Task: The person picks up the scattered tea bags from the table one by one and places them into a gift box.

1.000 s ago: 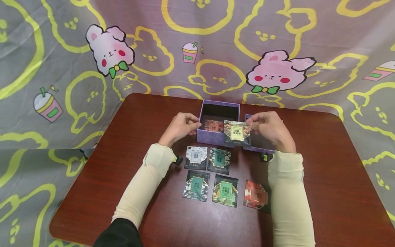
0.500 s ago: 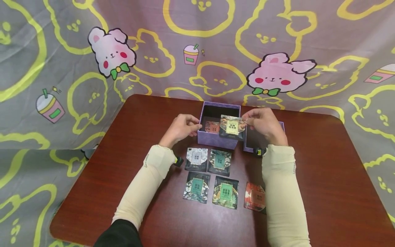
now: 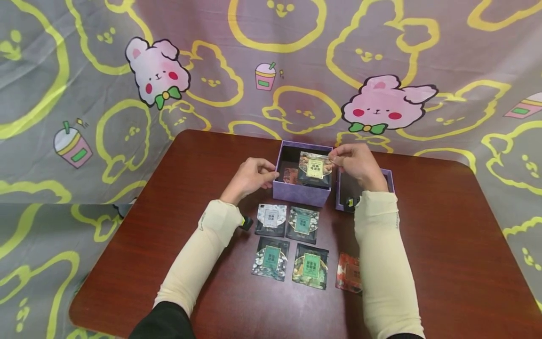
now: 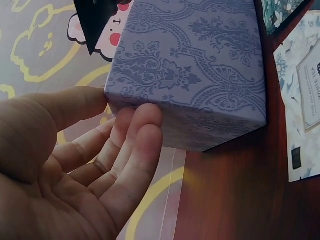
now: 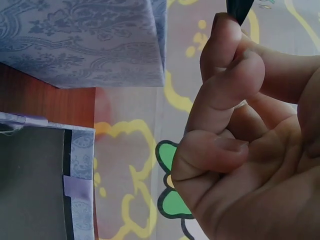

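Note:
My right hand (image 3: 359, 165) pinches the right edge of a dark tea sachet (image 3: 314, 181) with a yellow label, between thumb and forefinger. The sachet is held up over the purple patterned box (image 3: 298, 194) and overlaps its opening. Only its dark corner (image 5: 239, 9) shows in the right wrist view. At the box's left wall, my left hand (image 3: 252, 178) grips the edge; the left wrist view has the thumb at the wall's edge and fingers (image 4: 145, 145) against the side. Inside the box lies a red sachet (image 3: 290, 175), partly hidden by the held one.
Two sachets, one white (image 3: 271, 219) and one dark green (image 3: 302, 225), lie before the box. Nearer are a teal sachet (image 3: 271, 259), a green one (image 3: 310, 266) and a red one (image 3: 349, 273), partly under the right sleeve. A shallow purple lid (image 3: 390, 181) sits right of the box.
My right hand has moved left and away from me with the yellow-labelled sachet, from beside the box's front right corner to over its opening. The left hand stays at the box.

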{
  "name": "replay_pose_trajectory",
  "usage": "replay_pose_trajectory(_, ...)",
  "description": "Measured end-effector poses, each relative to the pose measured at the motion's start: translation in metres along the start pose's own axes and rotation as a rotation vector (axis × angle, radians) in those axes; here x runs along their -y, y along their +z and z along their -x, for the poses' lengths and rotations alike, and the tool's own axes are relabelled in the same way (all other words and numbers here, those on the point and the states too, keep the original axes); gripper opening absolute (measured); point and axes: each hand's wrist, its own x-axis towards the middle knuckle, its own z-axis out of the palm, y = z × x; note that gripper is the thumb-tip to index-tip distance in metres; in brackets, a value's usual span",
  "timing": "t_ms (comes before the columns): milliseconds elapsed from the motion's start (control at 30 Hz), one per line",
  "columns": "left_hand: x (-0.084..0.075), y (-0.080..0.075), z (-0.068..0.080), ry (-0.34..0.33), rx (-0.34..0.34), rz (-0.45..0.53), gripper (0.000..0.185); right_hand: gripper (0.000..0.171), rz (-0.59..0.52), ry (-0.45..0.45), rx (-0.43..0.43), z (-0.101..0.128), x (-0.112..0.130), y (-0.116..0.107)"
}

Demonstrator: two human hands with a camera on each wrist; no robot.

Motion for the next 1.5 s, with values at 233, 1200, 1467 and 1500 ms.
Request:
replay_pose_trajectory(233, 0.001, 0.0, 0.0, -0.002, -0.001, 0.011, 0.024, 0.016, 0.012, -0.017, -0.019, -0.012, 0.0, 0.006)
replay_pose_trajectory(1200, -0.001, 0.004, 0.0, -0.011, 0.004, 0.011, 0.029, 0.023, 0.094, -0.004, -0.056, -0.037, 0.004, 0.026)
replay_pose_trajectory(1467, -0.001, -0.001, 0.002, 0.001, -0.008, -0.003, 0.027, 0.025, 0.082, -0.009, -0.086, -0.034, 0.007, 0.027)
replay_pose_trajectory(1500, -0.001, -0.002, 0.002, -0.002, -0.009, -0.004, 0.026, 0.024, 0.079, -0.013, -0.089, -0.034, 0.008, 0.028)
